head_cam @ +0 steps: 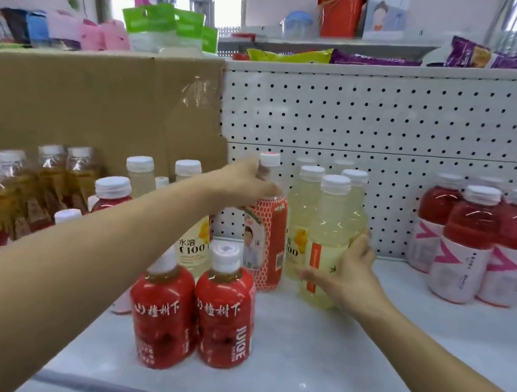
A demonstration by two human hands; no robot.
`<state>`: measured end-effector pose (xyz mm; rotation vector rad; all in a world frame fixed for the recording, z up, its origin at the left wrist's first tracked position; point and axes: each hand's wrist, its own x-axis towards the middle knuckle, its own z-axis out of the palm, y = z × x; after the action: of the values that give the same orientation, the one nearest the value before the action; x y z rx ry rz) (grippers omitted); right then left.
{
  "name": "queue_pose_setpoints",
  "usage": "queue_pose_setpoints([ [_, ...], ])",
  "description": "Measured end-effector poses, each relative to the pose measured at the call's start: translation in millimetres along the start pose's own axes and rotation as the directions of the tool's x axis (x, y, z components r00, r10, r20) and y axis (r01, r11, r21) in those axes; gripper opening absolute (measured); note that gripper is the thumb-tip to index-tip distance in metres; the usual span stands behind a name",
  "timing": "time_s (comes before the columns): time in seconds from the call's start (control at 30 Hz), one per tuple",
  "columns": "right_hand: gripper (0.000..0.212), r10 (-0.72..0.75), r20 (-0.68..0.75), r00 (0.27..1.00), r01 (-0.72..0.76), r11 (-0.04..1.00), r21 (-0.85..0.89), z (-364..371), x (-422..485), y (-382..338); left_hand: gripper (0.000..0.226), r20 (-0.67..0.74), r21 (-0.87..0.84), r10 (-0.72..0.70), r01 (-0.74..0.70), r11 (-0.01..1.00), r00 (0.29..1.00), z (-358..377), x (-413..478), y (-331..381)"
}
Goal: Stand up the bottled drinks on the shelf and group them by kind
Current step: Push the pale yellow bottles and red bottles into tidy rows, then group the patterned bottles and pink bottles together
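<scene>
1. The left hand point(245, 181) grips the neck of the orange-labelled bottle point(266, 241), which stands upright near the shelf's point(361, 350) back edge. A slip could tip it onto the red juice bottles point(224, 310) just in front.
2. The right hand point(352, 273) wraps the front pale lemon drink point(327, 228). A hard push may topple the lemon bottles behind point(306, 200).

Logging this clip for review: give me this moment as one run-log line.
left hand: grips orange-labelled bottle at neck | right hand: holds pale yellow bottle, upright on shelf
</scene>
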<state>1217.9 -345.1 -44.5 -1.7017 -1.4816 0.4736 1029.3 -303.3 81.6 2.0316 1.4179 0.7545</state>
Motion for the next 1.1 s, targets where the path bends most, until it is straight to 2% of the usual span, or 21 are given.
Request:
queue_pose_setpoints([
  [0.1,0.132,0.046,-0.001,0.999,-0.046,0.999,-0.015,1,4,-3,0.036,0.051,0.083,0.077,-0.081,0.993,0.996,-19,-2,-9],
  [0.17,0.126,0.028,-0.064,0.998,-0.031,0.998,-0.046,-5,2,-6,0.046,0.02,0.179,0.14,-0.142,0.974,0.99,-38,-8,-17],
  [0.23,0.112,-0.146,-0.247,0.958,0.107,0.981,-0.165,-13,-4,-20,0.052,-0.049,0.326,0.232,-0.204,0.923,0.972,-61,-12,-24],
  [0.3,0.085,-0.431,-0.382,0.818,0.364,0.901,-0.237,-20,-7,-54,0.057,-0.093,0.512,0.261,-0.179,0.84,0.961,-82,-11,-32],
  [0.33,0.072,-0.53,-0.372,0.762,0.474,0.848,-0.237,-21,-7,-75,0.06,-0.09,0.563,0.208,-0.122,0.817,0.974,-90,-10,-37],
  [0.4,0.06,-0.634,-0.243,0.734,0.58,0.771,-0.262,-16,3,-115,0.067,-0.037,0.563,0.032,-0.006,0.826,0.999,-98,-8,-42],
  [0.47,0.058,-0.571,-0.015,0.821,0.537,0.78,-0.32,-7,19,-146,0.068,0.027,0.523,-0.106,0.077,0.849,0.994,-96,-8,-44],
  [0.5,0.056,-0.48,0.101,0.872,0.479,0.792,-0.377,-4,26,-157,0.066,0.035,0.524,-0.13,0.093,0.847,0.991,-95,-7,-44],
  [0.57,0.046,-0.365,0.211,0.907,0.421,0.779,-0.465,-2,34,-171,0.059,0.021,0.566,-0.094,0.065,0.822,0.995,-93,-4,-46],
  [0.67,0.032,-0.399,0.166,0.902,0.429,0.784,-0.448,-12,26,-171,0.047,0.01,0.596,0.017,-0.02,0.803,1.0,-90,-3,-48],
  [0.8,0.027,-0.387,0.145,0.911,0.412,0.827,-0.382,-47,4,-151,0.047,0.071,0.556,0.122,-0.141,0.819,0.99,-77,-5,-39],
  [0.97,0.036,-0.348,0.184,0.919,0.389,0.875,-0.288,-97,-19,-131,0.047,0.16,0.35,0.172,-0.219,0.911,0.972,-40,-6,-8],
  [1.1,0.026,-0.307,0.162,0.938,0.345,0.875,-0.339,-123,-21,-113,0.049,0.168,0.314,0.249,-0.292,0.904,0.954,-12,-5,15],
])
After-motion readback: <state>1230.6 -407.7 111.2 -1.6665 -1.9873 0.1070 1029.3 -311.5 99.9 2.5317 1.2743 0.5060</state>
